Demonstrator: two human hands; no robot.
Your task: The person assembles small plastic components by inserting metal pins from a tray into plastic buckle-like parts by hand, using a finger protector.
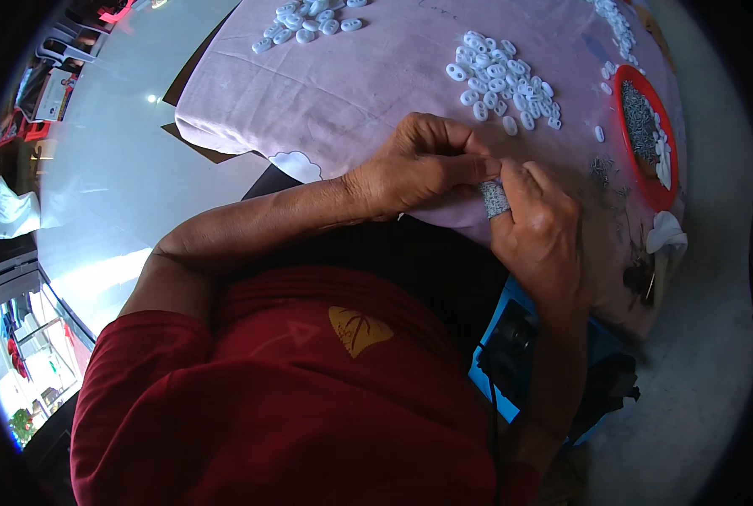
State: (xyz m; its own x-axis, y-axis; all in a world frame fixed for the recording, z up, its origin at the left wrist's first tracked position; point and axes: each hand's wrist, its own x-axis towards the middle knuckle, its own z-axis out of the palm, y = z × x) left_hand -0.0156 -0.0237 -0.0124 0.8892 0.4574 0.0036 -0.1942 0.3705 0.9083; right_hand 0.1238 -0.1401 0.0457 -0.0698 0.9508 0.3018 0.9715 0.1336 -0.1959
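Note:
Over the near edge of the cloth, my left hand [423, 169] and my right hand [538, 215] meet fingertip to fingertip. Both are closed in a pinch, and whatever lies between the fingers is too small or too covered to make out. A grey speckled wrap [495, 200] circles one finger of my right hand. Just beyond the hands lies a heap of white oval plastic pieces with two holes [499, 78]. To the right, a red tray [671, 196] holds many small grey metal screws [638, 122] and some white pieces.
A pink cloth [334, 93] covers the table. Another pile of white ovals [305, 18] lies far left, and small white pieces [617, 29] are strewn far right. Loose screws [602, 171] lie near the tray. A bright blue thing [511, 295] is beside my right forearm.

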